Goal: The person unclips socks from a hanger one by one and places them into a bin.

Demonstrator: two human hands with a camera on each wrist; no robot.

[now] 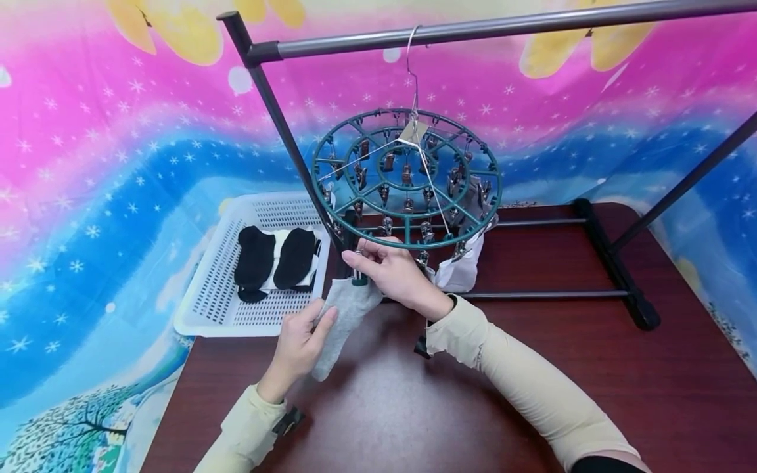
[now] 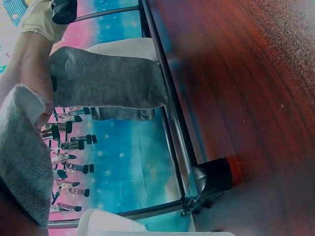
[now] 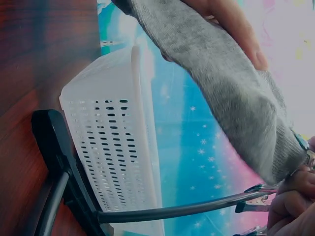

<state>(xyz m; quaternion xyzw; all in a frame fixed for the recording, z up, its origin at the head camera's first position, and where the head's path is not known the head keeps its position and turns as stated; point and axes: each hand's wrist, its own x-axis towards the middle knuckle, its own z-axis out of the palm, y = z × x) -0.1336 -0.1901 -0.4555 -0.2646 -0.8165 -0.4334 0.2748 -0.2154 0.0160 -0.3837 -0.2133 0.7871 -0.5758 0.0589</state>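
A light grey sock [image 1: 349, 322] hangs slanting down below the front left rim of a round green drying hanger [image 1: 408, 246]. My left hand [image 1: 301, 345] pinches the sock at its side, thumb on top. At the sock's cuff, my right hand [image 1: 396, 272] pinches a metal clip [image 1: 359, 276] of the hanger. The right wrist view has the sock [image 3: 211, 78] stretched between the left hand [image 3: 236, 29] and the right hand [image 3: 295, 206] at the cuff. Another grey sock [image 2: 108, 81] hangs beyond in the left wrist view, with a white sock [image 1: 461, 269] near it.
The hanger hooks onto a dark metal rack [image 1: 355, 43] standing on the brown table [image 1: 402, 407]. Left of it, a white perforated basket [image 1: 201, 309] holds black socks [image 1: 254, 256] and white ones. Several clips dangle from the hanger's rings. A patterned cloth [image 1: 89, 197] surrounds the table.
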